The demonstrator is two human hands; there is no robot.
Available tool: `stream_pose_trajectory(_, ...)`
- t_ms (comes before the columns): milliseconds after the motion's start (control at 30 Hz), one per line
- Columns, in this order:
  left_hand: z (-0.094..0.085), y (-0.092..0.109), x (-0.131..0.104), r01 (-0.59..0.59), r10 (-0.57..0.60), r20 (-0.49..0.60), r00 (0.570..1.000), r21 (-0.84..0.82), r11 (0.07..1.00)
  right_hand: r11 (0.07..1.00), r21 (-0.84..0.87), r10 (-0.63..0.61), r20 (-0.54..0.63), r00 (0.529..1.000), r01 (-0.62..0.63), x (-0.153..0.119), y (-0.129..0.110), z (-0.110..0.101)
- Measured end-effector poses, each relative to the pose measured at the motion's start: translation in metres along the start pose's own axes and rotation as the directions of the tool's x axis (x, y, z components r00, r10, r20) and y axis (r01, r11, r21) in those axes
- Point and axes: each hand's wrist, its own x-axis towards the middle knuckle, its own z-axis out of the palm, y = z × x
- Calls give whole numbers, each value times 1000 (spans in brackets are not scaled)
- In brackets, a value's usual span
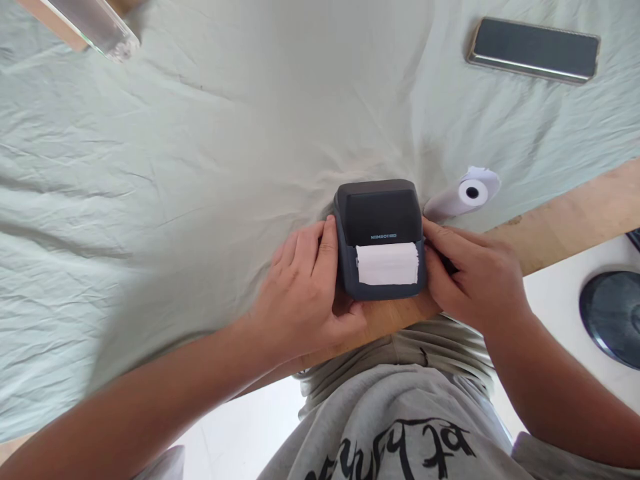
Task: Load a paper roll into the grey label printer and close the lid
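Note:
A dark label printer (381,207) sits at the table's near edge, its lid closed. A strip of white paper (387,264) with a torn edge lies over its front. My left hand (307,283) grips the printer's left side, with the thumb at the lower front corner. On the right side, my right hand (467,273) holds the printer between thumb and forefinger; its other fingers are curled and partly hidden. Just beyond my right hand lies a roll of white paper (457,197) with a dark hole in its core.
A phone (536,50) lies at the back right on the wrinkled pale green cloth (225,133). At the back left is a clear plastic object (103,30). The bare wooden table edge (575,217) runs along the near side; a round black object (615,317) is below at right.

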Motion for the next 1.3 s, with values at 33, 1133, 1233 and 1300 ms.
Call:
stream_pose_trajectory(33,1,0,0,6,-6,-12,1000,-6,1000,1000,-1,2,1,1000,-2,0,0,0)
stream_pose_trajectory(1133,-1,-12,0,9,-11,-59,998,-28,1000,1000,-7,1,115,993,0,-3,8,-2)
stream_pose_trajectory(1233,-2,-12,1,-12,10,-63,998,-31,999,998,29,-53,107,993,51,0,7,-3)
stream_pose_trajectory(1300,-2,-12,2,-16,15,-49,999,-27,1000,997,32,-74,107,992,70,1,7,-3)
